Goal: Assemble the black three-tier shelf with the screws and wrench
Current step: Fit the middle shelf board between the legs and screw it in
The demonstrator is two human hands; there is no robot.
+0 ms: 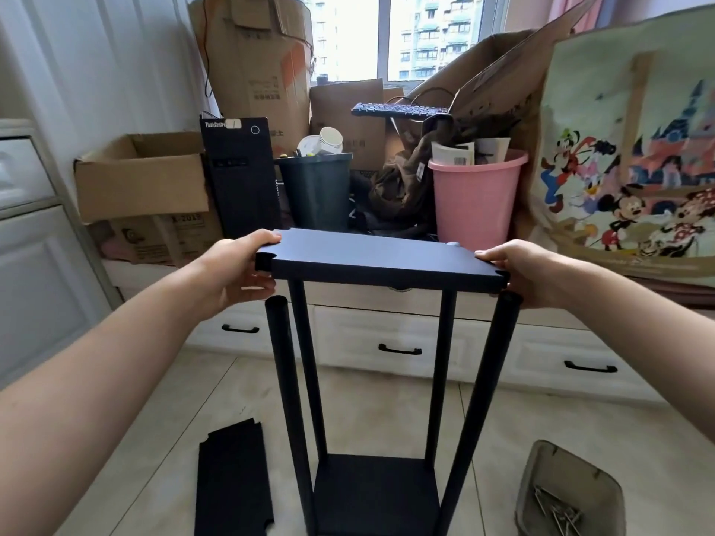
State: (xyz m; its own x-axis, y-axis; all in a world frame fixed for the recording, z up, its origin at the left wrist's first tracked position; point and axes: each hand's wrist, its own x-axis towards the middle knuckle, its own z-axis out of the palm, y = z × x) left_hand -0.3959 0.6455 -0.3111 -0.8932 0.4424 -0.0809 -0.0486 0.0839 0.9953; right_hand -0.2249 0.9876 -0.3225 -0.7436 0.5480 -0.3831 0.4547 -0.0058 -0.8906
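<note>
A black shelf board with notched corners is held level over the tops of the upright black poles. My left hand grips its left edge and my right hand grips its right edge. The near left pole stands free just below the board's corner. The near right pole touches the board's right notch. Two rear poles rise from the bottom board on the floor. Another loose black board lies on the tiles at the left. A grey tray at the lower right holds several screws.
White drawers with black handles run behind the frame. On top stand cardboard boxes, a black computer tower, a dark bin, a pink bucket and a cartoon-print bag.
</note>
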